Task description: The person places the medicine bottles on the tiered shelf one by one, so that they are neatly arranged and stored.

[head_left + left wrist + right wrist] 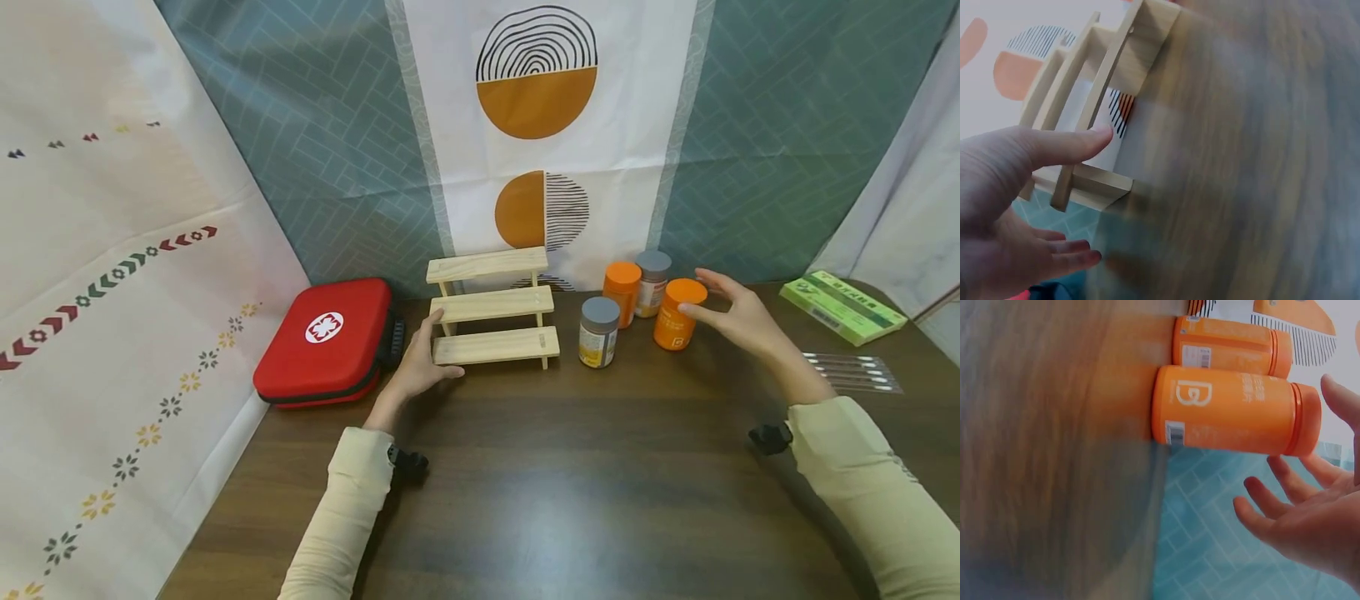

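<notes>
A three-tier wooden shelf point(495, 344) stands near the back wall. My left hand point(422, 367) is at its left end, fingers spread; in the left wrist view the thumb of the hand point(1029, 187) overlaps the shelf point(1100, 81), and contact is unclear. At the right, my right hand point(738, 315) has thumb and fingers apart around the lid of an orange bottle point(675, 317). In the right wrist view the hand point(1310, 506) is beside the lid of that bottle point(1229, 409), not closed on it. Another orange bottle point(622, 293) and two grey-lidded bottles point(597, 333) point(652, 285) stand close by.
A red first-aid case point(322, 342) lies left of the shelf. A green box point(843, 307) and packaged cotton swabs point(852, 372) lie at the far right. Patterned cloths point(315, 150) hang behind and beside the dark wooden table point(540, 467).
</notes>
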Available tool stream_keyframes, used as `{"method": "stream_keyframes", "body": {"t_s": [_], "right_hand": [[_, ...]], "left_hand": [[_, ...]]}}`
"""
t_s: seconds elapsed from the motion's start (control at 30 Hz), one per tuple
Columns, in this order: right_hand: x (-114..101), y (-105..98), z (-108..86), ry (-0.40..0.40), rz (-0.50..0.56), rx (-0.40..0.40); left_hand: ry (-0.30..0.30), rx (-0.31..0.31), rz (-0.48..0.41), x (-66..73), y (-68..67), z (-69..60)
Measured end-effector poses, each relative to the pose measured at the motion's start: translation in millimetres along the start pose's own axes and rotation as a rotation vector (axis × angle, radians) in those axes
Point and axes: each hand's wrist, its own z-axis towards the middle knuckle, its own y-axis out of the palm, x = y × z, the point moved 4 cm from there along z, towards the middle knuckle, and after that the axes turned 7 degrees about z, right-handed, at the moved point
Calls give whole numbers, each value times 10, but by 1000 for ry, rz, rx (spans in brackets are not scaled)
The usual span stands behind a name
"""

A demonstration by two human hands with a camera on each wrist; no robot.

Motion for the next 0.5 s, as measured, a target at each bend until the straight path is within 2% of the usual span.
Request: {"method": "stream_keyframes", "body": {"t_s": [0.27,0.37,0.5], "right_hand": [[-10,145,64,-27,71,53],[12,166,69,-15,96,77],[47,193,63,21,141,102]], "left_hand": [[11,54,-280,-126,90,70],[12,66,-361,-177,137,89],[27,100,-421,-195,149,92]]}}
